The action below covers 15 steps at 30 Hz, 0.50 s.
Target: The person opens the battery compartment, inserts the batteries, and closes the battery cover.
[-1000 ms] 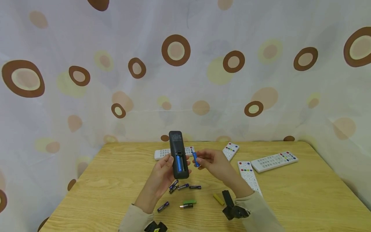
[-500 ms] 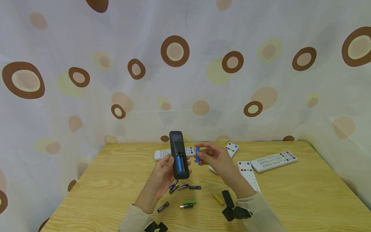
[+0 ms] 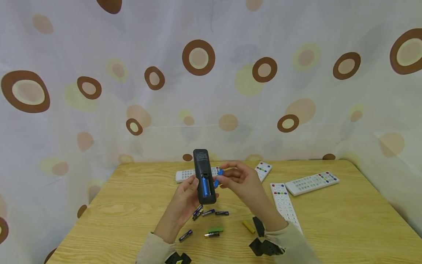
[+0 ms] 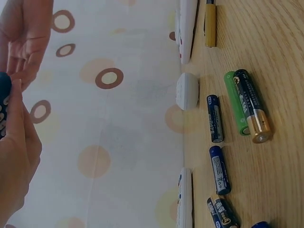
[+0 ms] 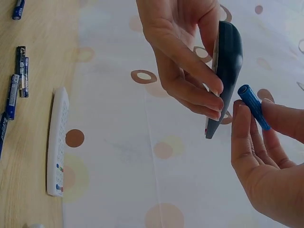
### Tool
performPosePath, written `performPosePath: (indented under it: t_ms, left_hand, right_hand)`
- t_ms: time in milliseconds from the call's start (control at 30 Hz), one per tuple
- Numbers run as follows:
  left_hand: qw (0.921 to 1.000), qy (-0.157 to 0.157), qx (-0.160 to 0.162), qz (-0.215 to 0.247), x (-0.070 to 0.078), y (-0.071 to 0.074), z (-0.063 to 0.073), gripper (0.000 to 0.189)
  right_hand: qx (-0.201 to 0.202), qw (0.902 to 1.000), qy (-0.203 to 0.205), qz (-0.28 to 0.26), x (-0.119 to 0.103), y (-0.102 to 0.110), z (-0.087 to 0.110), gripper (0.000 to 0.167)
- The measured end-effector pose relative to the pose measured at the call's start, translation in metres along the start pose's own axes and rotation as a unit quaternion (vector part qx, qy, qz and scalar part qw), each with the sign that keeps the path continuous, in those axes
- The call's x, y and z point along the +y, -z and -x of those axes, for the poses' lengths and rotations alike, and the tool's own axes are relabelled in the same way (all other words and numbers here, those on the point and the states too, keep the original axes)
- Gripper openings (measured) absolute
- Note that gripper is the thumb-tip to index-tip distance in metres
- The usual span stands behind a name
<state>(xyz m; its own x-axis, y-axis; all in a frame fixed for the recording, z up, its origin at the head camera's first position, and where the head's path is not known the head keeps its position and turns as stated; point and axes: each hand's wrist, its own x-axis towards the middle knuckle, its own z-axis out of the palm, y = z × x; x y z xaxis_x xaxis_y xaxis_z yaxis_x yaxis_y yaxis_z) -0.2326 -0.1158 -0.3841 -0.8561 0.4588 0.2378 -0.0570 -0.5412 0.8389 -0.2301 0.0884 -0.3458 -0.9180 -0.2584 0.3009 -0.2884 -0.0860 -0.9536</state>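
My left hand (image 3: 187,197) grips a black remote control (image 3: 202,163) upright above the table, its back toward me. The battery compartment is uncovered, and one blue battery (image 3: 206,186) lies along its left side. Just right of the remote, my right hand (image 3: 243,183) pinches a second blue battery (image 5: 254,107) between thumb and fingers. In the right wrist view this battery is tilted and apart from the remote, level with its lower half. My left fingers wrap round the remote's front, partly hidden in the head view.
Several dark batteries (image 3: 208,212) lie on the wooden table (image 3: 132,212) below the hands. A green battery (image 4: 236,102) rests against a black-and-gold battery (image 4: 251,105); a yellow battery (image 3: 248,226) is farther right. White remotes (image 3: 311,183) lie behind and to the right. A patterned curtain (image 3: 227,99) hangs behind.
My right hand turned the blue battery upright, drawing slightly away from the remote, then tilted it the other way and came back closer. The left hand and remote have barely moved.
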Motion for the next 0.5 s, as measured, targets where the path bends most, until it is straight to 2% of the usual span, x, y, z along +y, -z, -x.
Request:
performPosePath:
  t_ms: [167,367,500]
  left_hand:
    - [1.0000,0.005,0.003,-0.007,0.000,-0.001,0.000,0.055]
    - [0.9996,0.009,0.022,-0.012,0.000,-0.003,-0.001,0.056]
    - [0.9995,0.014,0.026,-0.008,0.000,-0.004,-0.002,0.057]
  right_hand:
    - [0.007,0.9991,0.033,0.026,-0.002,-0.006,0.001,0.025]
    - [0.003,0.9938,0.080,0.077,-0.002,-0.012,0.002,0.018]
    - [0.000,0.9901,0.082,0.113,-0.002,-0.014,0.002,0.017]
